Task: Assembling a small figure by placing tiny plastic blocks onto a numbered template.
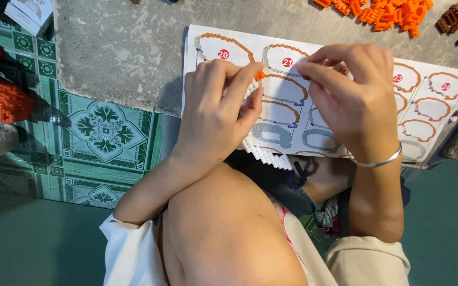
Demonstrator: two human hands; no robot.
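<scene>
A: Starting far left of the instruction sheet [324,85]. What's out there?

B: Green patterned floor tile [104,130], well left of the sheet. A lumpy orange brick build [1,98] sits at the frame's left edge, farther still from the sheet. A small white box [27,13] lies in the top-left corner.

A: Between tile and sheet?

B: Grey concrete slab [123,53]. The sheet lies on it, its left edge just past the slab's middle.

A: Left hand?

B: Left hand [216,114] is over the sheet's left part, fingers curled in, thumb and forefinger pinched on a curved white brick strip [263,153]. The strip runs down from the fingers and hangs off the sheet's near edge. A small orange brick [260,74] shows at the fingertips, touching the strip's top end.

A: Right hand?

B: Right hand [353,103] is over the sheet's middle, fingers bent and drawn together toward the left hand. Cannot tell whether it grips anything; the fingertips hide what is under them. A silver bangle [380,161] is on that wrist, at the sheet's near edge.

A: Beyond the sheet?

B: Pile of loose orange bricks [382,13] above the sheet's upper right. A few brown bricks [454,18] just right of the pile.
</scene>
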